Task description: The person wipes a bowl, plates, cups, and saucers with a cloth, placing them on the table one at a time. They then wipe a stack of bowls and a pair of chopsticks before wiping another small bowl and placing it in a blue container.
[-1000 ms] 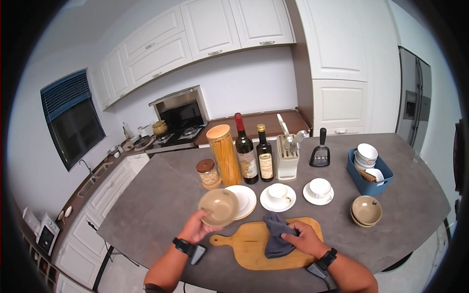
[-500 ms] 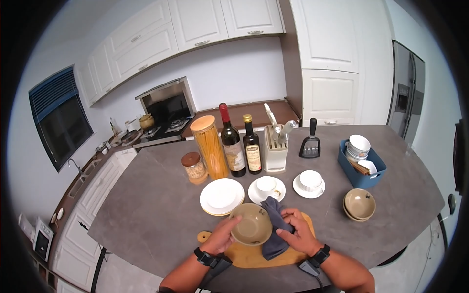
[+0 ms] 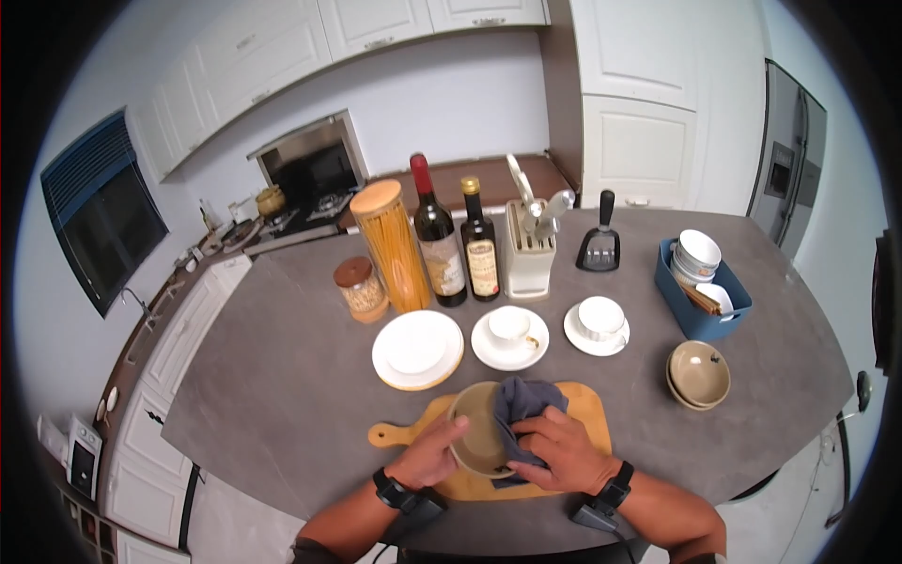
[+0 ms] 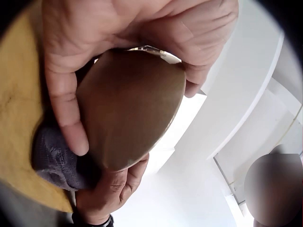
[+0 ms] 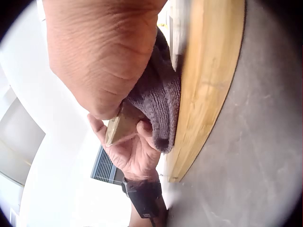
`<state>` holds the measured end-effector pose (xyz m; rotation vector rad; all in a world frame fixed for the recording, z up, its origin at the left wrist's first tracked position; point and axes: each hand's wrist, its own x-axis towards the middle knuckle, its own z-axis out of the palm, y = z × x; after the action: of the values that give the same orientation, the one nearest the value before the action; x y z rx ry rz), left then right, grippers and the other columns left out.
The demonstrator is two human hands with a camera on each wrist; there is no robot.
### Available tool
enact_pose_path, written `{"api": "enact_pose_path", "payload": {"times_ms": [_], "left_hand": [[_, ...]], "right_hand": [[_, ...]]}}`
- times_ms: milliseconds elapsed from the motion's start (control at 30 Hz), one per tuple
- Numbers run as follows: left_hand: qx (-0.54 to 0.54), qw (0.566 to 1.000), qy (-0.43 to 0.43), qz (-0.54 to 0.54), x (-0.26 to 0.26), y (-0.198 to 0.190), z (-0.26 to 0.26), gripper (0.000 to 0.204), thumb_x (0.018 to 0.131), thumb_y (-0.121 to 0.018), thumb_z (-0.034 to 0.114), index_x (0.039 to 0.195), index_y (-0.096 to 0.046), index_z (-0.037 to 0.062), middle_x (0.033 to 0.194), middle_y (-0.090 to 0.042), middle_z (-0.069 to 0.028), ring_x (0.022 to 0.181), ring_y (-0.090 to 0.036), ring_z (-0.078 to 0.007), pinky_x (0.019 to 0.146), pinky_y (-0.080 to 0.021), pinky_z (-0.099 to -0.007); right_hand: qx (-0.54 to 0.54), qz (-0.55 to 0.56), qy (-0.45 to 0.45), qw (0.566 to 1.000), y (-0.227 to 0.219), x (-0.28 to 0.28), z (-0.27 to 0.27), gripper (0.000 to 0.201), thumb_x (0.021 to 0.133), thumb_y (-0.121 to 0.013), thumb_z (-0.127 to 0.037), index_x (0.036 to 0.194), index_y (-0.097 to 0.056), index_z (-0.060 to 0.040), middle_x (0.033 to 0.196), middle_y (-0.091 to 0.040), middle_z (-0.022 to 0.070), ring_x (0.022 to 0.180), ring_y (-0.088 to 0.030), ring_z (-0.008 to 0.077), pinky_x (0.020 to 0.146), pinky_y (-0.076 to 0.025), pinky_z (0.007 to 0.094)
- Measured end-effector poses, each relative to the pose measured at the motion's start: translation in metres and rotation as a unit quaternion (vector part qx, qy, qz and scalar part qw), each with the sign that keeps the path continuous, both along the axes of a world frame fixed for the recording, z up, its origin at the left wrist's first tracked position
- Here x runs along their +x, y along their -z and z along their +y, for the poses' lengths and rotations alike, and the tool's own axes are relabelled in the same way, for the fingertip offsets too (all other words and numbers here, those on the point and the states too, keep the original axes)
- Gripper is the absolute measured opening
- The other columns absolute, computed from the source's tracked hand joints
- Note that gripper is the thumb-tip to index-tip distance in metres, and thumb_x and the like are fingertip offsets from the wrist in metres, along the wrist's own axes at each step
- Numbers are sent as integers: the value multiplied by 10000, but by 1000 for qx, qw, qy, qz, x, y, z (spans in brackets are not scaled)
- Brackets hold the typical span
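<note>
The left hand grips a tan bowl by its rim, thumb hooked over the edge and fingers spread across the outside, as the left wrist view shows plainly. The bowl is tipped up on its side just above the wooden cutting board, its hollow turned toward the right hand, which lets the other hand get at the inside.

The right hand clutches a dark grey cloth, its fingers curled into the fabric and pressing it against the bowl's inner face and rim. Part of the cloth bunches up over the far edge of the bowl. In the right wrist view the cloth sits wedged between palm and bowl, with the board right beneath; whether the bowl's lower rim actually touches the board is hard to tell from these angles.

Just beyond the hands on the grey bench lie a white plate and two cups on saucers. Farther off behind them stand a pasta jar, two bottles and a knife block. To the right of the right hand rests a stack of tan bowls, and past it a blue bin holding white bowls.
</note>
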<state>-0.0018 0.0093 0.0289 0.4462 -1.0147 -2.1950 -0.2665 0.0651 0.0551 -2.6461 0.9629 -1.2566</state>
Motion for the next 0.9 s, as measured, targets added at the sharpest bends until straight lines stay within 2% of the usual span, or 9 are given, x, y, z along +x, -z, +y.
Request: {"api": "enact_pose_path", "payload": {"times_ms": [167, 333, 400, 533, 600, 733, 800, 833, 900], "left_hand": [[-19, 999, 37, 26, 1, 11, -6, 954, 977, -798, 427, 1670, -268, 41, 1617, -458, -118, 1475, -494, -241, 1214, -446, -440], [-65, 998, 19, -8, -19, 4, 2, 998, 962, -814, 424, 1687, -248, 37, 1620, -451, -112, 1489, -461, -220, 1220, -416, -407], [-170, 980, 5, -106, -23, 10, 0, 1229, 828, -892, 592, 1685, -224, 19, 1628, -447, -122, 1494, -471, -233, 1238, -393, -405], [-148, 985, 28, -81, -24, 11, 4, 1205, 844, -872, 604, 1681, -239, 12, 1632, -439, -123, 1504, -451, -236, 1256, -354, -402], [-147, 987, 9, -63, -25, 2, 4, 1177, 862, -853, 606, 1677, -250, 10, 1627, -441, -128, 1511, -435, -237, 1269, -332, -410], [-139, 987, 9, -77, -26, 8, 4, 1162, 875, -841, 604, 1679, -247, 10, 1628, -441, -130, 1511, -430, -234, 1271, -326, -414], [-147, 986, -4, -72, -28, 9, 5, 1159, 879, -836, 608, 1678, -247, 10, 1631, -434, -136, 1510, -431, -237, 1269, -329, -414], [-147, 986, -2, -73, -28, 12, 5, 1159, 879, -836, 608, 1678, -247, 10, 1631, -434, -136, 1510, -431, -237, 1269, -329, -414], [-189, 977, -22, -92, -27, 21, 7, 1151, 888, -823, 619, 1676, -250, 7, 1638, -423, -145, 1514, -428, -244, 1268, -331, -420]], "right_hand": [[-38, 22, 3, 999, -4, 7, 2, 316, 765, -892, -203, 1000, -716, -88, 1165, -699, 55, 958, -615, 275, 831, -498, 391], [-31, 17, 13, 999, 9, 9, 9, 345, 754, -889, -181, 1053, -737, -102, 1158, -663, 63, 989, -619, 282, 838, -496, 412], [7, -2, -49, 999, 17, 11, 14, 329, 761, -879, -152, 1052, -737, -92, 1151, -650, 90, 1036, -633, 303, 902, -520, 438], [-18, 8, -64, 998, -8, 35, 26, 288, 797, -853, -161, 1039, -728, -64, 1175, -656, 137, 1113, -648, 333, 988, -528, 471], [16, 80, -9, 997, -14, 33, 19, 258, 838, -827, -200, 1004, -713, -38, 1219, -663, 174, 1188, -650, 361, 1049, -519, 482], [-4, 115, 35, 993, -6, 30, 18, 255, 850, -815, -234, 958, -700, -33, 1274, -664, 196, 1169, -652, 363, 1001, -529, 471], [-1, 109, 74, 991, -11, 34, 23, 243, 845, -818, -232, 908, -687, -37, 1156, -684, 168, 1029, -674, 332, 892, -543, 444], [0, 108, 76, 991, -9, 33, 24, 243, 845, -818, -232, 908, -687, -37, 1156, -684, 168, 1029, -674, 332, 892, -543, 444], [65, 109, 42, 991, -3, 29, 25, 244, 845, -821, -232, 884, -668, -46, 1001, -673, 127, 866, -658, 304, 787, -529, 426]]}}
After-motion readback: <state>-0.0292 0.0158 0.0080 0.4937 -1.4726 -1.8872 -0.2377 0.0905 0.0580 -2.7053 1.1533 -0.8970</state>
